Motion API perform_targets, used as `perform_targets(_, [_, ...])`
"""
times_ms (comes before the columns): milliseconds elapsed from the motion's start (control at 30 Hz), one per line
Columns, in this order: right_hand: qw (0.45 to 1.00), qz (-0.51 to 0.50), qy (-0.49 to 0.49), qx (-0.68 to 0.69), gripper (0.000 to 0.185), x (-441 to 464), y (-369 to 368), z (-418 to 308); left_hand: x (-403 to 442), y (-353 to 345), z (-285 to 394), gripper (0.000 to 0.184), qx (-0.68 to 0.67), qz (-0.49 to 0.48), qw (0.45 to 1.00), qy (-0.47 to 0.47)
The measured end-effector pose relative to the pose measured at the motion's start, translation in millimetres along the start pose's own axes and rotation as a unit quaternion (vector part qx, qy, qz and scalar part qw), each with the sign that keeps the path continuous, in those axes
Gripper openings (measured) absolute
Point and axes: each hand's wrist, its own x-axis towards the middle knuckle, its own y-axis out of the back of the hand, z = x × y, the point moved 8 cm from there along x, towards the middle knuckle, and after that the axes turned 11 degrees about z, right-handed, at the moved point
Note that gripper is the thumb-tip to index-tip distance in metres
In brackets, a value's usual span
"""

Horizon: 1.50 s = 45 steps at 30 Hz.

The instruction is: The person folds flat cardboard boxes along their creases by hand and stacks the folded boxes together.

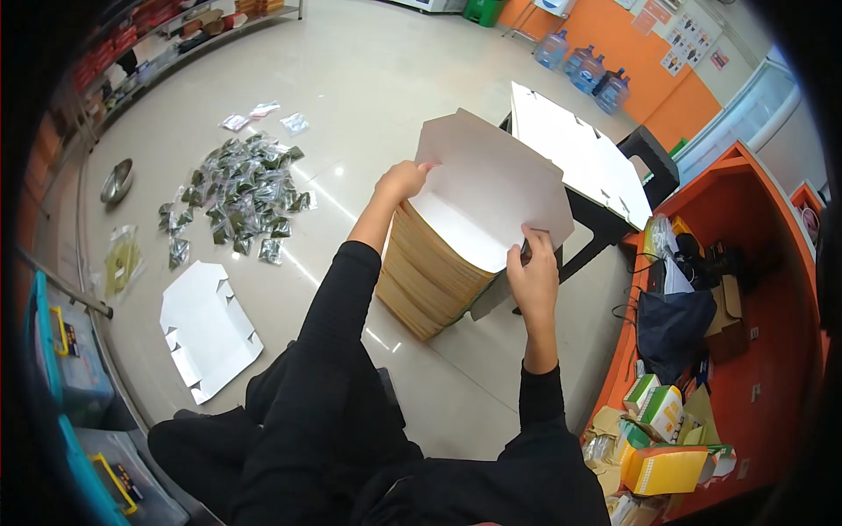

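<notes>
A tall stack of flat cardboard sheets [425, 272] stands on the floor in front of me, its brown edges showing. The top sheet [491, 180] is white inside, and its far part is bent up. My left hand [403, 180] pinches this sheet at its left edge. At the right edge, my right hand [535, 267] has its fingers bent around the sheet's corner, with a small dark thing beside them that I cannot make out. A separate white cut sheet [208, 329] lies flat on the floor at the left.
Many small clear bags [241, 193] lie in a heap on the floor, near a metal bowl [117, 181]. White sheets [574, 149] cover a black stool at the right. An orange cabinet [745, 368] holds boxes and bags. Teal-rimmed bins [83, 368] stand left.
</notes>
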Motion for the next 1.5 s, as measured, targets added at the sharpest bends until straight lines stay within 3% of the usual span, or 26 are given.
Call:
perform_targets(33, [1.0, -0.001, 0.0, 0.0, 0.036, -1, -2, 1, -2, 2, 3, 0.051, -0.043, 0.021, 0.998, -0.04])
perform_targets(167, [1.0, 0.02, -0.002, 0.005, 0.036, -5, 1, -1, -13, 10, -2, 0.051, -0.091, 0.029, 0.994, -0.044])
perform_targets(233, [1.0, 0.022, -0.004, -0.003, 0.035, -5, 2, -3, -41, 35, -21, 0.054, -0.328, 0.043, 0.937, 0.113])
perform_targets(300, [0.999, 0.036, 0.015, -0.012, 0.036, -7, 4, -5, -67, 66, -49, 0.051, -0.325, 0.081, 0.94, 0.068])
perform_targets(367, [0.999, 0.029, -0.005, -0.031, 0.038, -8, 6, -8, -101, 97, -106, 0.04, -0.274, 0.141, 0.951, -0.033])
perform_targets(400, [0.998, 0.022, -0.02, -0.047, 0.04, -10, 7, -11, -121, 113, -152, 0.04, -0.218, 0.176, 0.96, -0.021])
perform_targets(433, [0.997, 0.024, -0.033, -0.07, 0.042, -13, 9, -15, -154, 131, -191, 0.04, -0.202, 0.177, 0.963, 0.02])
perform_targets(500, [0.995, 0.073, -0.015, -0.066, 0.04, -22, 24, -43, -215, 162, -312, 0.046, -0.023, 0.187, 0.975, 0.113])
perform_targets(533, [0.99, 0.122, 0.002, -0.063, 0.039, -27, 35, -63, -253, 175, -388, 0.06, 0.125, 0.153, 0.958, 0.206])
perform_targets(567, [0.991, 0.137, 0.009, -0.009, 0.033, -36, 41, -91, -299, 192, -442, 0.075, 0.179, 0.118, 0.921, 0.326])
perform_targets(600, [0.992, 0.108, 0.026, 0.067, 0.03, -45, 32, -115, -337, 206, -492, 0.089, 0.272, 0.075, 0.87, 0.404])
perform_targets(700, [0.968, -0.06, 0.112, 0.217, 0.023, -87, -36, -196, -433, 237, -530, 0.108, 0.194, 0.143, 0.786, 0.569])
perform_targets(767, [0.902, -0.245, 0.112, 0.337, 0.023, -141, -120, -247, -471, 205, -626, 0.122, 0.058, 0.14, 0.755, 0.638])
perform_targets(800, [0.855, -0.361, 0.147, 0.343, 0.03, -173, -173, -267, -477, 202, -635, 0.123, 0.044, 0.142, 0.741, 0.654])
perform_targets(867, [0.794, -0.546, 0.129, 0.236, 0.038, -247, -277, -285, -460, 201, -603, 0.126, 0.115, 0.141, 0.722, 0.667])
perform_targets(933, [0.773, -0.594, 0.203, 0.095, 0.042, -306, -358, -290, -450, 198, -579, 0.117, 0.165, 0.147, 0.721, 0.657])
perform_targets(1000, [0.808, -0.571, 0.147, 0.013, 0.05, -339, -406, -274, -445, 212, -545, 0.095, 0.195, 0.173, 0.716, 0.648])
perform_targets(1133, [0.874, -0.472, 0.096, -0.071, 0.054, -364, -435, -241, -429, 232, -538, 0.053, 0.081, 0.243, 0.792, 0.554])
perform_targets(1200, [0.878, -0.475, 0.062, -0.011, 0.048, -366, -450, -238, -408, 242, -506, 0.029, -0.008, 0.262, 0.835, 0.484])
perform_targets(1233, [0.881, -0.472, 0.018, 0.043, 0.043, -364, -456, -235, -400, 245, -508, 0.026, 0.044, 0.255, 0.853, 0.453])
perform_targets(1300, [0.867, -0.48, 0.046, 0.129, 0.039, -339, -436, -258, -379, 262, -467, 0.03, 0.111, 0.206, 0.898, 0.371])
perform_targets(1367, [0.847, -0.483, 0.07, 0.212, 0.035, -319, -410, -285, -375, 299, -413, 0.032, 0.105, 0.309, 0.91, 0.256])
perform_targets(1400, [0.869, -0.404, 0.086, 0.273, 0.026, -301, -394, -296, -373, 309, -409, 0.032, 0.105, 0.313, 0.908, 0.258])
perform_targets(1433, [0.882, -0.322, 0.099, 0.331, 0.018, -285, -374, -303, -369, 322, -399, 0.033, 0.069, 0.347, 0.914, 0.197])
perform_targets(1467, [0.88, -0.326, 0.098, 0.331, 0.018, -281, -362, -307, -370, 330, -386, 0.034, 0.033, 0.377, 0.916, 0.136])
perform_targets(1500, [0.85, -0.337, 0.026, 0.404, 0.016, -274, -351, -311, -371, 331, -376, 0.034, 0.036, 0.377, 0.915, 0.136])
